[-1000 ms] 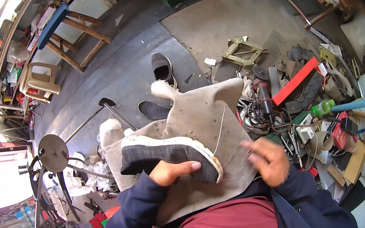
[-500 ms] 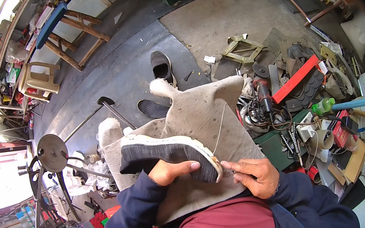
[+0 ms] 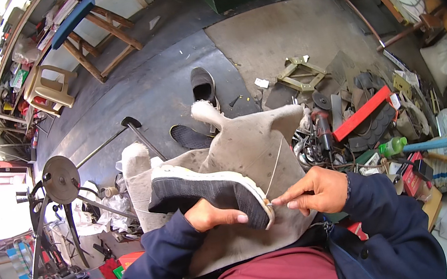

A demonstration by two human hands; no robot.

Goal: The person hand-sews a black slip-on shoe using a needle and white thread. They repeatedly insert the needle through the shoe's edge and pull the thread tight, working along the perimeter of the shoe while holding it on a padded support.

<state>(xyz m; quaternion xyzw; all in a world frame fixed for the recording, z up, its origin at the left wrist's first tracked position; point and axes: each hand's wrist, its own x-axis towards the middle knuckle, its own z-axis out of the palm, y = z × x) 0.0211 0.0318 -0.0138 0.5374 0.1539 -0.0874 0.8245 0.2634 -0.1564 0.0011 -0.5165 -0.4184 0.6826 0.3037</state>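
Head view, dark shoe [image 3: 202,190]: lying on its side across the grey lap cloth [image 3: 242,145], pale sole edge facing the far side, inside hidden from sight.
Left hand [image 3: 212,215]: clasped around the upper, thumb pressed along it, remaining fingers hidden underneath.
Right hand [image 3: 319,191]: thumb and forefinger close together beside the toe's sole edge; cannot tell whether pinching anything, fingertips too small here.
Thread [image 3: 276,166]: slanting over the cloth from near the toe, far end hard to make out.
Second shoe [image 3: 202,82]: beyond the cloth, near end partly covered.
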